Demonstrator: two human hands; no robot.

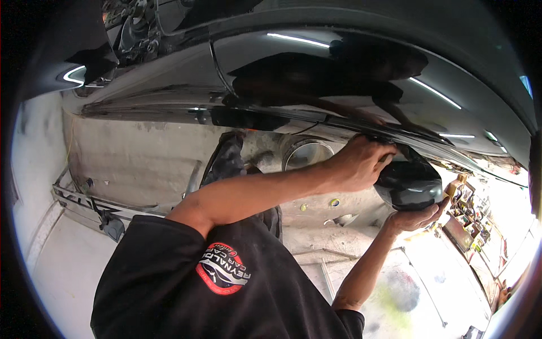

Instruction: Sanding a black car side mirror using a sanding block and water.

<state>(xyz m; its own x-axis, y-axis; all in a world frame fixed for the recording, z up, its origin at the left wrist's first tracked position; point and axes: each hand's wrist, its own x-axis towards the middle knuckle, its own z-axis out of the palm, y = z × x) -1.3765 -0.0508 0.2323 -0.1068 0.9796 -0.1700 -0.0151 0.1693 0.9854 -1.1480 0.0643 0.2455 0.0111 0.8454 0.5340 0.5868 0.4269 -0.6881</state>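
A glossy black side mirror (409, 182) juts out beside the window line of a black car (316, 73). My left hand (361, 161) is at the mirror's inner end, next to the door, its fingers curled in. What those fingers hold, if anything, is hidden. Under the mirror's outer end, my right hand (419, 217) cups the housing with its palm up and fingers wrapped around the edge. My left forearm crosses in front of my black shirt.
At the right stands a shelf (466, 226) crowded with small items. A metal frame (84, 198) runs along the left wall. On the floor are a round bucket-like container (307, 152), two small yellowish rings (335, 202) and a paint-stained patch (398, 291).
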